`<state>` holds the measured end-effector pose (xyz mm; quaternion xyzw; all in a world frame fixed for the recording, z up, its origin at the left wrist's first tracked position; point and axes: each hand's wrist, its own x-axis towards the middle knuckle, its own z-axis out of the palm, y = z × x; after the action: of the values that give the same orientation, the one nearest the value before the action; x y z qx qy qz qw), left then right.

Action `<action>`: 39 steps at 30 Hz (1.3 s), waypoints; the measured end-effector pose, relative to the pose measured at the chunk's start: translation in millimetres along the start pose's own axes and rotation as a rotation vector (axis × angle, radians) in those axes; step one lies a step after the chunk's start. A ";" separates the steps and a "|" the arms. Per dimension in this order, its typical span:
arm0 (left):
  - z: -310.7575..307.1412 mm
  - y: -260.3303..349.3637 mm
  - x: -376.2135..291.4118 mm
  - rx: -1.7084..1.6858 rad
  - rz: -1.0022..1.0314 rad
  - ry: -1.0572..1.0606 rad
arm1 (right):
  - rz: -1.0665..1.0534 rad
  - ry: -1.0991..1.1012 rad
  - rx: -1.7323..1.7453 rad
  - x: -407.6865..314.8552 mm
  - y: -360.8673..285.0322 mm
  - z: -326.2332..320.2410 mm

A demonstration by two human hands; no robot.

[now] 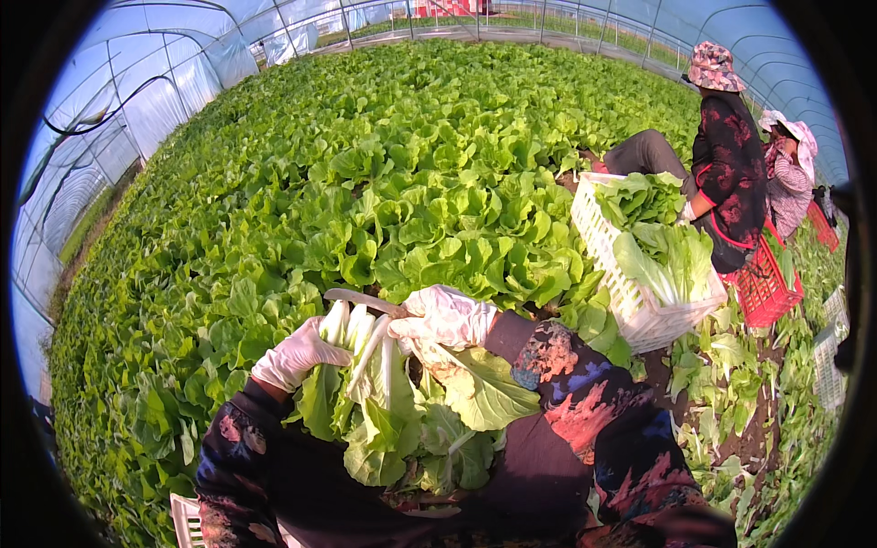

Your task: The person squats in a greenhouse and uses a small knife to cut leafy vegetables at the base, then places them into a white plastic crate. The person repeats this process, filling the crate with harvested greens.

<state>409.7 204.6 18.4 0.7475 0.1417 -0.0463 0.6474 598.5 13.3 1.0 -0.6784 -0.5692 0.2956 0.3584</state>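
Note:
My left hand (301, 353), in a white glove, grips a bunch of leafy greens (384, 404) by the pale stalk ends, leaves hanging down over my lap. Beside it, my right hand (449, 317), also gloved, holds a knife (363, 300) whose blade reaches left across the tops of the white stalks. A yellowing leaf (490, 390) hangs beneath my right hand; whether the fingers pinch it, I cannot tell. The knife's handle is mostly hidden in the glove.
A dense bed of greens (384, 171) spreads ahead. At right stand a white plastic crate (610, 233) of cut greens and a red crate (764, 288). Two people (730, 164) (791, 171) sit there. Loose leaves (719, 397) litter the soil. Another white crate (186, 520) shows at lower left.

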 end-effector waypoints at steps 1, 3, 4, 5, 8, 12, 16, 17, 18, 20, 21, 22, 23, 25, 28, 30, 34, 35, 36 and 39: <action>-1.3 -1.7 -1.0 -0.008 -0.009 -0.004 | -0.021 0.005 0.010 0.8 1.0 2.2; 1.8 1.8 -3.9 -0.015 -0.004 0.017 | -0.073 0.008 -0.016 1.0 -0.7 1.7; 3.9 3.3 -2.3 -0.006 0.006 0.015 | -0.061 0.041 -0.086 -1.1 -4.0 -0.3; 5.7 4.4 -0.3 0.004 0.017 0.012 | -0.049 0.074 -0.156 -3.5 -6.9 -2.0; 1.1 -3.1 2.8 -0.011 0.043 0.007 | -0.125 0.118 -0.339 -2.9 -11.5 1.3; 2.7 5.7 -1.9 0.045 0.011 0.009 | -0.164 0.198 -0.359 3.6 -5.2 14.3; 4.6 6.8 -0.5 0.084 -0.061 0.023 | -0.323 0.263 -0.466 7.2 20.2 20.9; 7.0 7.7 -1.4 0.024 -0.095 0.046 | -0.356 0.260 -0.497 6.3 23.5 21.2; 8.5 7.3 -1.7 -0.037 -0.128 0.068 | -0.389 0.257 -0.529 5.9 26.6 22.0; 1.9 4.8 -3.6 0.110 -0.050 -0.017 | -0.270 0.218 -0.432 3.0 12.0 20.0; -2.7 0.2 -4.0 0.162 -0.028 -0.029 | -0.210 0.197 -0.384 1.6 4.8 18.8; -6.4 -3.6 -3.5 0.214 -0.002 -0.041 | -0.213 0.203 -0.361 0.8 1.3 17.9; -7.6 -6.3 -3.2 0.245 0.007 -0.020 | -0.216 0.208 -0.338 0.3 -1.5 17.2; -5.6 -2.8 -5.2 0.209 0.002 0.003 | -0.134 0.182 -0.290 -1.8 -9.7 15.9; 1.6 6.2 -7.4 0.062 -0.087 0.035 | -0.029 0.075 -0.013 -6.1 -19.6 11.6; 12.4 14.8 -10.0 -0.040 -0.033 0.106 | -0.019 0.027 0.142 -8.3 -8.3 4.5; 2.4 7.9 -5.9 -0.030 0.024 0.063 | 0.036 0.212 0.178 1.2 19.7 -6.3; -1.0 -1.6 -2.5 0.022 0.036 0.102 | 0.176 0.163 0.056 -1.8 10.4 -11.9; -4.8 -8.7 -1.5 0.092 0.009 0.112 | 0.274 0.133 -0.212 -2.0 6.6 -10.8; -0.9 -16.8 6.3 0.111 -0.012 0.148 | 0.219 0.217 0.109 0.6 10.4 10.9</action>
<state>411.1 208.5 0.8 0.7828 0.1908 -0.0029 0.5923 595.6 14.6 -13.8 -0.7438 -0.4329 0.2884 0.4198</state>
